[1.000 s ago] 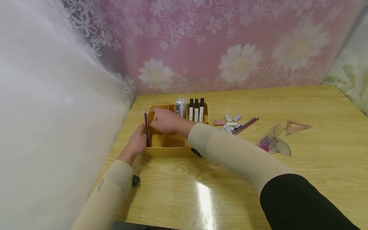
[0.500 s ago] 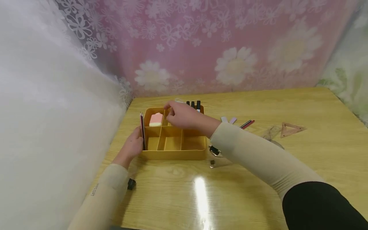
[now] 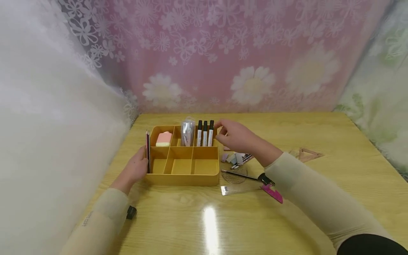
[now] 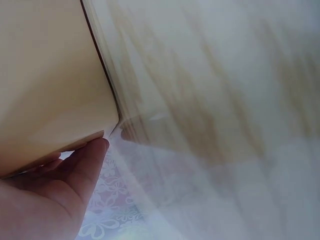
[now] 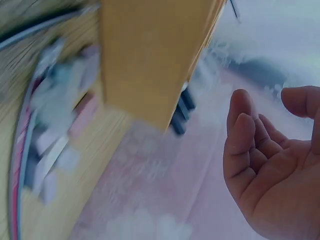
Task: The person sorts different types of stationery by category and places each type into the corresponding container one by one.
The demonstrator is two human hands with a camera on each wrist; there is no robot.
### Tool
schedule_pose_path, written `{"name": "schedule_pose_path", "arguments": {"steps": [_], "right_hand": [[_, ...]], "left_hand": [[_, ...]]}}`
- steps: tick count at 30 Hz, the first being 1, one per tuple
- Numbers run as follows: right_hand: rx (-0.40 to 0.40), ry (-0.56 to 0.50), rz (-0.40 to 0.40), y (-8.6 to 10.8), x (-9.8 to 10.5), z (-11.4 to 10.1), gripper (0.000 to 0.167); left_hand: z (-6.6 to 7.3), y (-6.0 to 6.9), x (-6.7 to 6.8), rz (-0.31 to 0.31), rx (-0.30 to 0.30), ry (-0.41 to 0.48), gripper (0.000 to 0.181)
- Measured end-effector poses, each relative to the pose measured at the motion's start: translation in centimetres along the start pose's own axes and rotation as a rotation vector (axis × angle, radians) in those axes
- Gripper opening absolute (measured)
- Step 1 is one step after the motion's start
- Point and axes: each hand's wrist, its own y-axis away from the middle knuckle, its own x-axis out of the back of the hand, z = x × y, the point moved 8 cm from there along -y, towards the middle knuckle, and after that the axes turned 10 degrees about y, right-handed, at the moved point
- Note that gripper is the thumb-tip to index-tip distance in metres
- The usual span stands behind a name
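Below the pink curtain (image 3: 197,21), toward the far-left corner of the tabletop (image 3: 178,219), the box (image 3: 181,180) is best steadied by the left hand (image 3: 135,168), which seems to pinch its side, while the right hand (image 3: 238,137), empty and loosely parted, should clear the markers (image 3: 205,135).

On your left sleeve (image 3: 100,219) you have dark lettering (image 3: 87,219) running along the forearm; its start seems to read "LET", and the rest is too blurred for you to make out; the three markers (image 3: 205,136) show you small dark print on their white barrels, too tiny to read.
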Motion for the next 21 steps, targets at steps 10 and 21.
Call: {"name": "schedule_pose_path", "arguments": {"steps": [10, 21], "right_hand": [[-0.147, 0.180, 0.031, 1.9, 2.8, 7.2, 0.037], [-0.200, 0.361, -0.082, 3.2, 2.2, 13.5, 0.036]], "left_hand": [[1.0, -0.9, 0.8, -0.010, -0.044, 0.003, 0.058], [0.2, -0.1, 0.0, -0.024, -0.020, 0.036, 0.058]]}}
